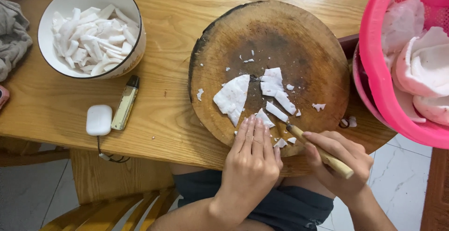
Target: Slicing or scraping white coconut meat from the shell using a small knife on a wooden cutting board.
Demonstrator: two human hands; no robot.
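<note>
White coconut pieces (pixel 232 97) lie on one round wooden board (pixel 269 72): one big wedge, several smaller strips to its right. Left hand (pixel 250 165), fingers nearly flat and together, presses a strip (pixel 264 118) at the board's near edge. Right hand (pixel 339 163) is closed around a wooden-handled knife (pixel 322 154). One bowl (pixel 91 30) of strips sits far left; one pink basket (pixel 402 58) right.

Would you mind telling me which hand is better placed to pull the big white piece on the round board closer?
Probably the left hand: its fingertips rest just below the big white piece, while the right hand grips the knife handle.
</note>
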